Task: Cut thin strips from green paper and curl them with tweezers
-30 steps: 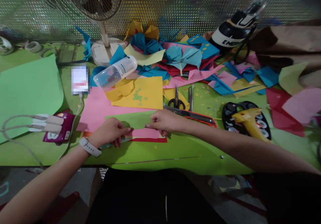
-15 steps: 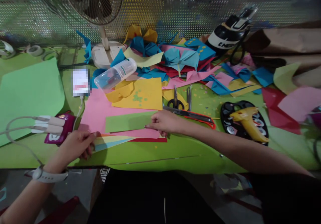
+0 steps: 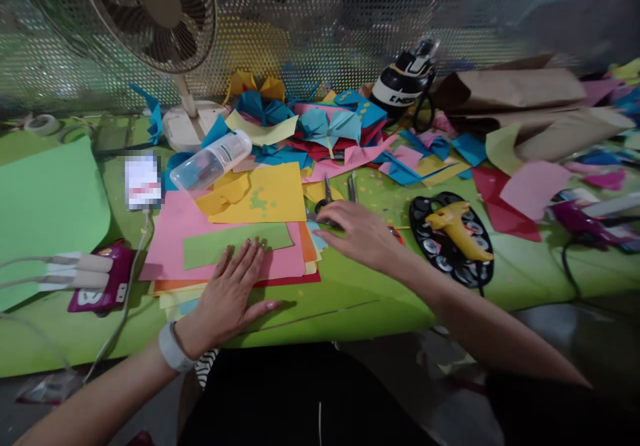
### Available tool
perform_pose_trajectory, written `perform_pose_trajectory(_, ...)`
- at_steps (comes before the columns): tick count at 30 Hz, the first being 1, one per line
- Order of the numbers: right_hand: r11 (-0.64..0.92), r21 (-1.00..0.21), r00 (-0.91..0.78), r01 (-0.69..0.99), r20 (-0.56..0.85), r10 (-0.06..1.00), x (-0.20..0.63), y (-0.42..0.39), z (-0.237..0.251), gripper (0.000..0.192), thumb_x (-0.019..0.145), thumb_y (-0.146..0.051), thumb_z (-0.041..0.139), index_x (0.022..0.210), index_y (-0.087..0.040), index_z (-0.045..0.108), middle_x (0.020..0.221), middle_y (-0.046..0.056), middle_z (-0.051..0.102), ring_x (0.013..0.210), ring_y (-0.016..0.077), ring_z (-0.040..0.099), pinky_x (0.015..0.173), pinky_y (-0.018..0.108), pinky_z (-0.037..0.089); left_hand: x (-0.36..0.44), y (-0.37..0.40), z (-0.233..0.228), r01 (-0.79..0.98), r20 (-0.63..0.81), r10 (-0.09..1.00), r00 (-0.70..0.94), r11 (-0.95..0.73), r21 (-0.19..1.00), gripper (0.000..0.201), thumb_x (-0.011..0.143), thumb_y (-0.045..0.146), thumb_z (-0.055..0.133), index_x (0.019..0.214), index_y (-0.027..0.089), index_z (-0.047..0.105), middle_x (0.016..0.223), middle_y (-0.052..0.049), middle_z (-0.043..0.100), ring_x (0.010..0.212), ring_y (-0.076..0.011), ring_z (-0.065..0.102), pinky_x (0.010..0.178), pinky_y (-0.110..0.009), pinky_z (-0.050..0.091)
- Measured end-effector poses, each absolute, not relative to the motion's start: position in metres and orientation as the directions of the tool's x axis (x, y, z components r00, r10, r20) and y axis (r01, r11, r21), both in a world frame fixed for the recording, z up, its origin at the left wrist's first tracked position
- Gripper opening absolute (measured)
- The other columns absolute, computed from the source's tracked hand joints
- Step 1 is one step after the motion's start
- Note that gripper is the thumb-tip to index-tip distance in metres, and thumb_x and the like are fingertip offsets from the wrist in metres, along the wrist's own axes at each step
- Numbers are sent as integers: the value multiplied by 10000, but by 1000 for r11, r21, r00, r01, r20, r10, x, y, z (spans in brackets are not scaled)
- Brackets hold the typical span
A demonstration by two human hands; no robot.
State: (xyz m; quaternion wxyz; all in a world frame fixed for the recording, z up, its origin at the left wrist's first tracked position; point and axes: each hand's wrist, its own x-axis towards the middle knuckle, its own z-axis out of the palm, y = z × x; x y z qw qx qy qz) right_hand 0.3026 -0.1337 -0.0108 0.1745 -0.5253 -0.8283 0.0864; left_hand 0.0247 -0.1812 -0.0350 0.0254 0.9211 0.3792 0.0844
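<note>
My left hand lies flat with fingers spread, its fingertips on a green paper strip and its palm over a pink sheet. The pink sheet tops a stack of coloured papers whose orange, yellow, blue and red edges show. My right hand is to the right of the stack, thumb and fingers curled around a utility knife. Most of the knife is hidden under that hand; its orange end shows beyond. Black-handled scissors and tweezers lie just behind my right hand.
A yellow sheet with green scraps and a clear bottle lie behind the stack. A fan stands at the back left. To the right, a yellow glue gun rests on a black palette. Paper scraps and a black bottle line the back.
My left hand has moved right from the stack's left edge onto the green strip and flattened. My right hand has left the strip and moved right to the utility knife. The view has shifted.
</note>
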Motion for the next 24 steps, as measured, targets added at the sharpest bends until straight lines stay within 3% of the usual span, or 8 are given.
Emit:
perform_pose_trajectory(2,381,-196,-335,904,233,913,335,-138,-24,339,869,-442,530,1026,-156,625,1074,135,642,984,287,571,807,402,429,22,-181,-38,677,109,683,722,-730,94,849,872,631,383,1498,184,25,1534,-119,223,1416,-267,177,1153,-476,148)
perform_pose_trajectory(5,368,-136,-328,920,248,911,362,-139,-45,344,892,-433,496,1057,-158,620,1007,127,643,943,292,562,792,421,438,17,-180,-38,670,79,675,734,-738,82,822,880,625,373,1498,212,23,1541,-89,215,1420,-258,166,1157,-464,127)
perform_pose_trajectory(9,439,-156,-376,885,316,871,366,-140,-53,285,927,-372,457,1049,-174,622,918,104,625,902,267,555,771,400,455,18,-177,-37,686,89,688,720,-726,53,803,878,634,364,1494,202,83,1537,-96,229,1417,-258,184,1156,-470,122)
perform_pose_trajectory(14,536,-198,-434,821,393,811,353,-148,-42,257,939,-316,462,1108,-169,589,977,103,605,927,239,557,785,383,478,33,-172,-35,669,134,670,730,-741,55,815,855,674,351,1478,186,154,1533,-115,231,1419,-264,176,1159,-490,90)
perform_pose_trajectory(24,651,-47,-611,758,299,733,328,-154,-53,302,941,-221,451,1201,-131,576,994,118,600,890,228,543,763,383,519,40,-162,-44,617,88,632,770,-773,146,836,848,688,346,1485,203,105,1545,-90,202,1425,-270,143,1154,-500,83)
